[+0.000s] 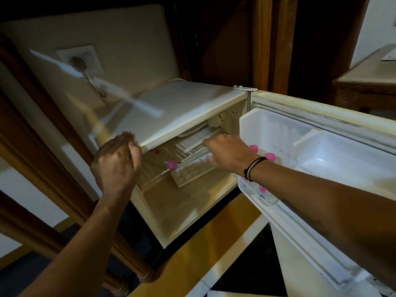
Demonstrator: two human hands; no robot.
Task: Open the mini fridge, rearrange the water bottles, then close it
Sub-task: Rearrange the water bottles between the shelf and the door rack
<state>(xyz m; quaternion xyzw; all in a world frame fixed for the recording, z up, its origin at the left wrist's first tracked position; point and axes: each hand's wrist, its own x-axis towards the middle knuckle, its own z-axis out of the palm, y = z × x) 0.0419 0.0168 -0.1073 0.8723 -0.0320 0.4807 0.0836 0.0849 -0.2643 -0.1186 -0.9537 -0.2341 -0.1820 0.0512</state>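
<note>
The white mini fridge (182, 103) stands open, its door (334, 155) swung out to the right. My left hand (115, 163) grips the front top edge of the cabinet. My right hand (227, 155) reaches inside with fingers spread, the fingertips by a white ribbed tray (190, 174) on the wire shelf. A pink-capped water bottle (171, 164) lies on that shelf between my hands. Two more pink caps (270, 156) show in the door shelf behind my right wrist. Another bottle (263, 192) sits lower in the door; my forearm hides most of it.
A small freezer flap (199, 139) hangs at the top of the compartment. A wooden frame (42, 163) runs along the left, a wall socket with a plug (79, 61) sits behind the fridge, and a wooden table (364, 82) stands at the far right.
</note>
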